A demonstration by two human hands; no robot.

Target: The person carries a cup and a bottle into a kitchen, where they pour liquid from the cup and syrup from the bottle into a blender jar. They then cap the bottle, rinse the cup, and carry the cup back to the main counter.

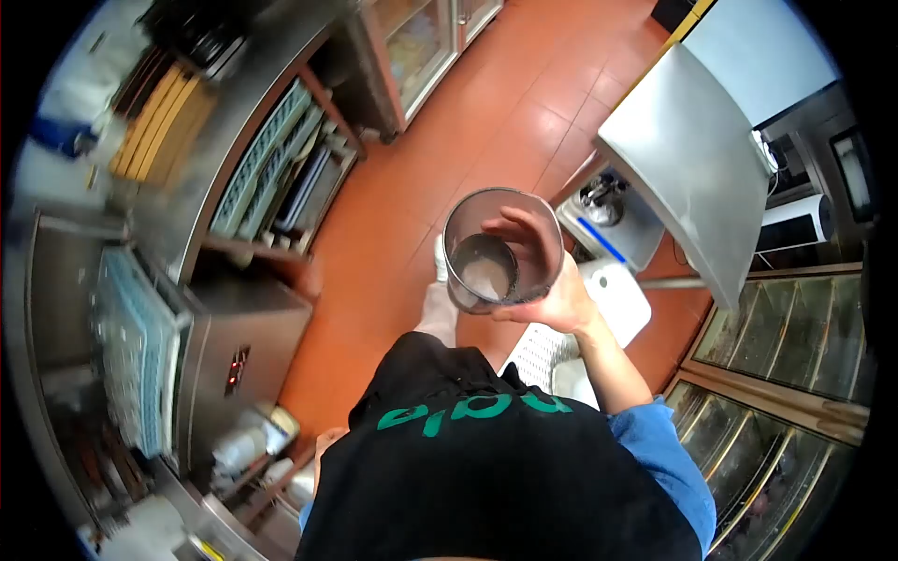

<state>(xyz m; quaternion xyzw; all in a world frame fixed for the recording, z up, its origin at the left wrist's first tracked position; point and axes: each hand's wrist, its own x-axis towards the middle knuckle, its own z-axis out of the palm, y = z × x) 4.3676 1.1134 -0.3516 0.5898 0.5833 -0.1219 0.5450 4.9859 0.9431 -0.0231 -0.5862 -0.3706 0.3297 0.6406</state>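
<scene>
My right hand (566,294) is wrapped around a clear, smoky-tinted cup (460,213), with the thumb on the near side and the fingers showing through the far wall. The cup's wide mouth faces up toward me, and a pale patch shows at its round bottom. It is held out in front of the black apron (505,477) with green lettering, over the red tiled floor. At the apron's left edge a sliver of my left hand or wrist (327,439) peeks out, its fingers hidden.
To the left runs a steel counter (267,56) with trays (267,168) on the shelf below. A steel machine (238,327) holds a dish rack (140,346). On the right are a steel table (692,140), a white plastic stool (617,294) and glass-fronted cabinets (776,327).
</scene>
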